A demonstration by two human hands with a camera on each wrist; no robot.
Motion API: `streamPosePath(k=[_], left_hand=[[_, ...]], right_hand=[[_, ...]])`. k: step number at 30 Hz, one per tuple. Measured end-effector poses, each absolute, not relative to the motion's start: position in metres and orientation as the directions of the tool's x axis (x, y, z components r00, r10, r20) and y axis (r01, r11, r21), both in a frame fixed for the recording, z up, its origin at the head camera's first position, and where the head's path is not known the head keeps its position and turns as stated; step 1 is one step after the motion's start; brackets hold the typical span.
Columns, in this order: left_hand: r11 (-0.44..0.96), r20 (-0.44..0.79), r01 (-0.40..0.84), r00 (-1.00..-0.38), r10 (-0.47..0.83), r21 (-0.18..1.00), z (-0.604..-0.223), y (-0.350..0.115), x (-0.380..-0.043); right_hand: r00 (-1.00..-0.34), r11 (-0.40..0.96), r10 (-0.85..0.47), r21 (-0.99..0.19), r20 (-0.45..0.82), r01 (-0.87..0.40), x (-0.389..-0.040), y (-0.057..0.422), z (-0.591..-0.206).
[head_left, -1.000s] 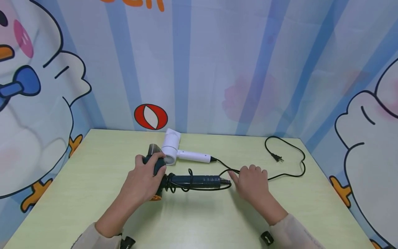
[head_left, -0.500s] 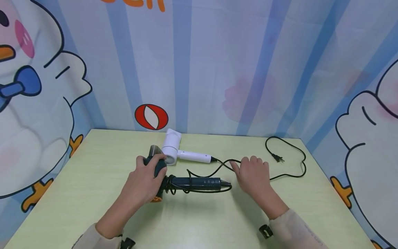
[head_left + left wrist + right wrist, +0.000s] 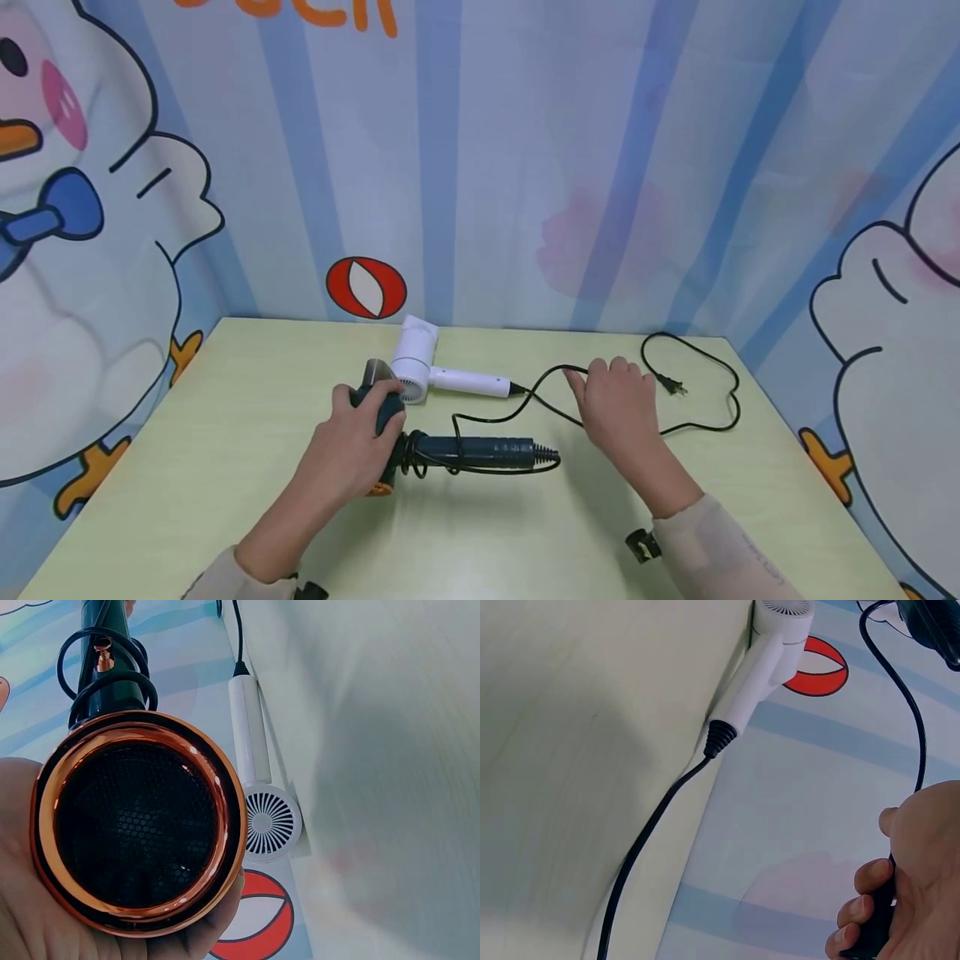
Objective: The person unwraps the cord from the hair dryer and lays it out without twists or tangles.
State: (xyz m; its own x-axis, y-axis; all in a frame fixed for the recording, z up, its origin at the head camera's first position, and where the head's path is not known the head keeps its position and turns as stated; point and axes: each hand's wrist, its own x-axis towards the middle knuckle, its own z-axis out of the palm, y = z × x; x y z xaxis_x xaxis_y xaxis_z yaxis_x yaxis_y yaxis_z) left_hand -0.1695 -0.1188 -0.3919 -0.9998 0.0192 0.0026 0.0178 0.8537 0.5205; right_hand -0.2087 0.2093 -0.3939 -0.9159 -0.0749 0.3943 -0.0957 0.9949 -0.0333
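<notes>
A dark green hair dryer point(image 3: 480, 452) with a copper-rimmed rear grille point(image 3: 135, 825) is held by its head in my left hand point(image 3: 356, 437), the fingers wrapped over it. Its handle points right, with black cord looped around it. From those loops a free length of cord point(image 3: 495, 418) rises to my right hand point(image 3: 621, 408). In the right wrist view, curled fingers grip this cord point(image 3: 911, 697) and a thicker black end piece point(image 3: 874, 926), mostly hidden by the palm. Behind the dark dryer lies a white hair dryer point(image 3: 468, 382), also in both wrist views.
The white dryer's black cord point(image 3: 558, 410) passes behind or under my right hand and curves across the pale table point(image 3: 225, 417). Its two-pin plug point(image 3: 671, 385) lies at the back right. A cartoon-printed curtain point(image 3: 495, 167) stands behind the table.
My right hand has moved up and slightly right, drawing out a longer stretch of the dark dryer's cord. My left hand keeps its hold on that dryer; the white dryer stays put.
</notes>
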Motion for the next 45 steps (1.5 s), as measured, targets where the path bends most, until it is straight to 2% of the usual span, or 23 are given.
streamPosePath(k=[18, 35, 45], left_hand=[[0.857, 0.01, 0.027, -1.0, 0.025, 0.514, -0.395, -0.121, -0.172], [0.867, -0.003, -0.005, -1.0, -0.005, 0.498, -0.401, -0.12, -0.176], [0.862, 0.008, 0.011, -1.0, 0.008, 0.506, -0.401, -0.122, -0.177]], right_hand=[[-0.885, 0.989, -0.072, -0.081, 0.461, -0.123, -0.203, 0.208, -0.368], [-0.865, 0.982, -0.102, -0.091, 0.491, -0.167, -0.17, 0.196, -0.334], [-0.857, 0.98, -0.111, -0.09, 0.503, -0.179, -0.164, 0.195, -0.329]])
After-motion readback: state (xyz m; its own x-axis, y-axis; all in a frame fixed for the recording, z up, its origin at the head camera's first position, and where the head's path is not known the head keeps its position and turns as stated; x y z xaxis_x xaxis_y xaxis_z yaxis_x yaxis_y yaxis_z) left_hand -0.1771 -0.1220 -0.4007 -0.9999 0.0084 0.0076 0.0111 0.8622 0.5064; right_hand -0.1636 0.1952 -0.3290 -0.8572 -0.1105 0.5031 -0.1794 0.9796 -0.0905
